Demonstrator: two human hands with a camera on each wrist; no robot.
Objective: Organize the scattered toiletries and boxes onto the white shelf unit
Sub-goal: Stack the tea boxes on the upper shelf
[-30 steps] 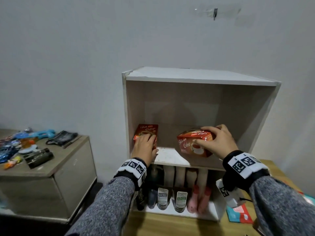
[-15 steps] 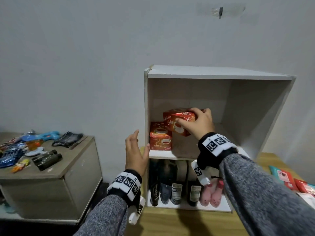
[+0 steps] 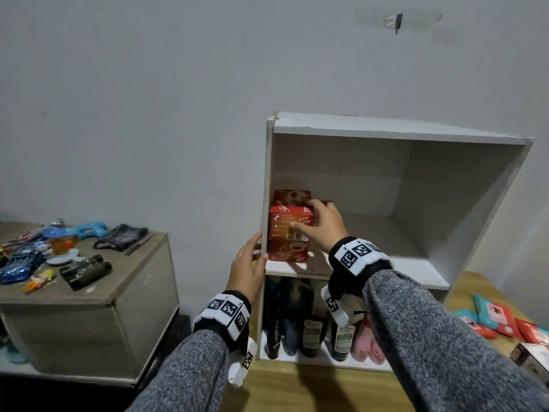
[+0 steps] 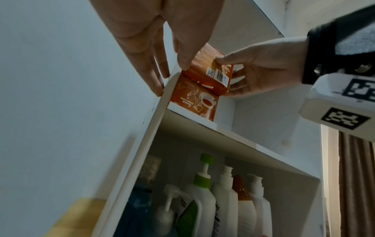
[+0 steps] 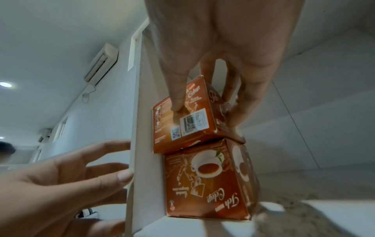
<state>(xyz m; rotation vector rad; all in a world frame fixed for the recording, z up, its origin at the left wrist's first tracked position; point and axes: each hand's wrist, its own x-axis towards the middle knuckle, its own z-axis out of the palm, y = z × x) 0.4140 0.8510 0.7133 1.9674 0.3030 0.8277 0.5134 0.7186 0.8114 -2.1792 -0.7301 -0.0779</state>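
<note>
Stacking step, nearly done. Upper tea box (image 3: 291,223) sits on lower tea box (image 3: 287,251), centre of head frame, upper compartment of white shelf unit (image 3: 386,135), tight vs left wall. Right hand (image 3: 319,227) pinching upper box: thumb on front face, fingers round its right side. Left hand (image 3: 248,269) w/ straight fingers flat on shelf's outer left wall, holding nothing. Upper box looks slightly askew, overhanging toward frame left; prob. needs squaring before letting go.

White shelf unit (image 3: 398,129) against a pale grey wall (image 3: 148,99), and inside it two orange-red boxes: the upper box (image 3: 289,223) shows white script and a black-and-white barcode panel, the lower box (image 3: 286,251) a white teacup print (brown tea in it). Grey marled sleeves (image 3: 430,337), black wristbands (image 3: 356,272) with black-and-white square markers. Light wooden tabletop (image 3: 297,388) below.
</note>
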